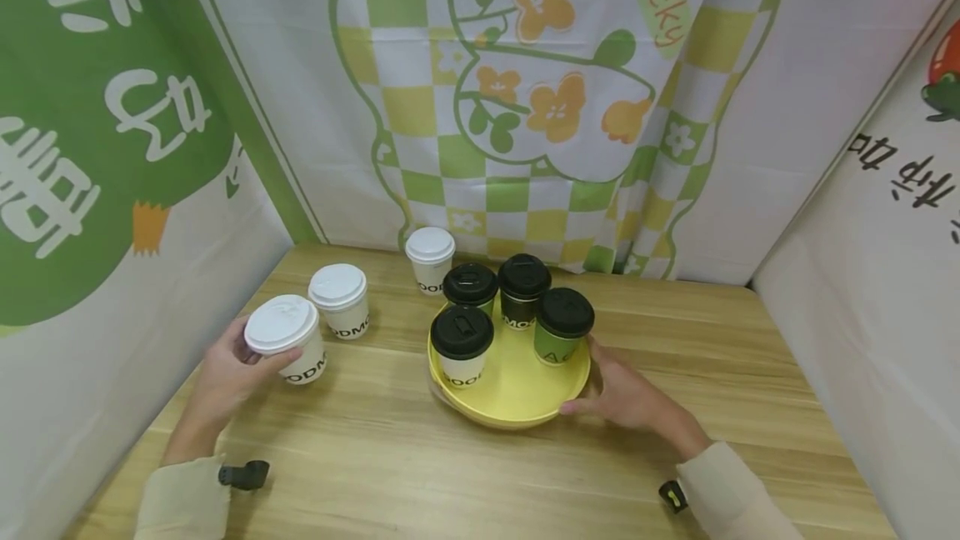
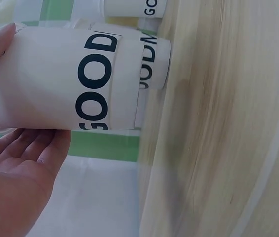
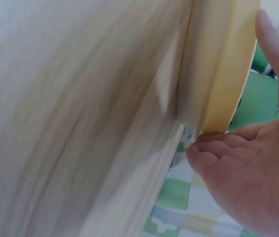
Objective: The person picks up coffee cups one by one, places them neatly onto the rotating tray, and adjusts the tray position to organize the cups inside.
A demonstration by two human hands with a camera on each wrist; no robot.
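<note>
My left hand [image 1: 232, 369] grips a white paper cup [image 2: 55, 79] with a white lid and black lettering, thumb on one side and fingers on the other. The cup is upright and appears slightly raised off the table. My right hand [image 1: 626, 390] holds the right side of a round yellow tray [image 1: 517, 407], its thumb at the front rim and its fingers farther back. On the tray stand several black-lidded cups: a white cup [image 1: 462, 369], a green cup [image 1: 555, 346], a dark cup [image 1: 517, 311] and another green cup [image 1: 487, 305], partly hidden.
Two more white-lidded cups stand on the wooden table [image 1: 360, 457]: one cup [image 1: 348, 319] just behind the gripped cup, another cup [image 1: 431, 273] near the back curtain [image 1: 525, 190]. Cloth walls border the table at left and right.
</note>
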